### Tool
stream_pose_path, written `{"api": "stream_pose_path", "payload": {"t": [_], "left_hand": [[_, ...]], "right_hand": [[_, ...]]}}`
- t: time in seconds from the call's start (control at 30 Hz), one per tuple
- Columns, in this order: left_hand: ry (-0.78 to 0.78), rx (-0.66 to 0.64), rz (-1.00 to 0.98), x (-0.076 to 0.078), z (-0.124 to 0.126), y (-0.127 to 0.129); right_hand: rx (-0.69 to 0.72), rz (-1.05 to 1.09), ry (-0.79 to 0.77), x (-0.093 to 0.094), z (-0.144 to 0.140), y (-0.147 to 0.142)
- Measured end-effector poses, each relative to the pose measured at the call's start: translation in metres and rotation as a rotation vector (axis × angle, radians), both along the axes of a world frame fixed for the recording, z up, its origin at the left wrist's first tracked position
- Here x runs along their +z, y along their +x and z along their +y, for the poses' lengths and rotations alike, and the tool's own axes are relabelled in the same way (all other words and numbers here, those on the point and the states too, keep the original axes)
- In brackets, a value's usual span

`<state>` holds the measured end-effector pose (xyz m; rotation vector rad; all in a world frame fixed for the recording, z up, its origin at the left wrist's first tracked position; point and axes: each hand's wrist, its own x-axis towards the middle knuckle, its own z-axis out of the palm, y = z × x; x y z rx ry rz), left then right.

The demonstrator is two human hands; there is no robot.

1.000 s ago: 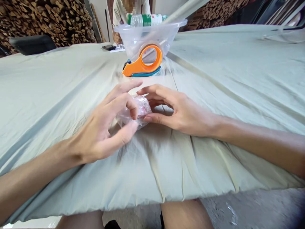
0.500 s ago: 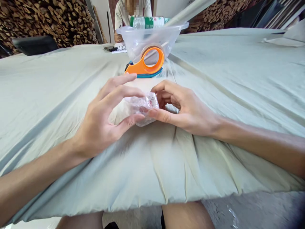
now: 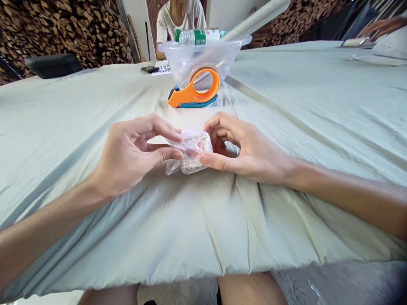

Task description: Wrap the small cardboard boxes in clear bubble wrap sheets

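Observation:
A small bundle wrapped in clear plastic film (image 3: 191, 153), with something pinkish inside, rests on the pale green cloth of the table (image 3: 95, 127). My left hand (image 3: 132, 152) pinches its left side between thumb and fingers. My right hand (image 3: 246, 146) grips its right side, thumb below and fingers curled over the top. Both hands hold it low, just at the cloth. Behind them lies an orange tape dispenser (image 3: 194, 89) with a roll of clear tape.
A clear plastic bowl (image 3: 203, 53) stands behind the dispenser, a green-labelled bottle (image 3: 199, 37) lying across it. A phone (image 3: 150, 68) and papers lie at the far edge, where another person sits. Stacked firewood fills the background. The cloth's front edge hangs near my knees.
My left hand has closed from a spread reach to a pinch on the bundle's left side. The bundle has turned and shifted slightly right between both hands. The view has tipped down a little.

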<state>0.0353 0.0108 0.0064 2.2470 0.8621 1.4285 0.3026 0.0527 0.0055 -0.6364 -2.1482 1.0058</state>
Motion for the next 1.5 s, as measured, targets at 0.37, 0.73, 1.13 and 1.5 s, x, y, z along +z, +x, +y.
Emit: {"api": "stream_pose_path", "payload": {"t": [0.37, 0.73, 1.13, 1.5], "left_hand": [[0.102, 0.101, 0.099, -0.005, 0.000, 0.002], [0.062, 0.171, 0.067, -0.008, -0.005, 0.007], [0.231, 0.118, 0.226, -0.005, -0.006, 0.004], [0.359, 0.121, 0.258, -0.004, -0.019, 0.016]], "right_hand": [[0.005, -0.037, -0.166, -0.002, 0.010, 0.000], [-0.097, -0.022, -0.108, -0.001, 0.006, -0.002], [-0.094, -0.032, 0.144, -0.005, 0.001, -0.001], [-0.115, -0.018, 0.700, 0.001, -0.010, 0.002]]}}
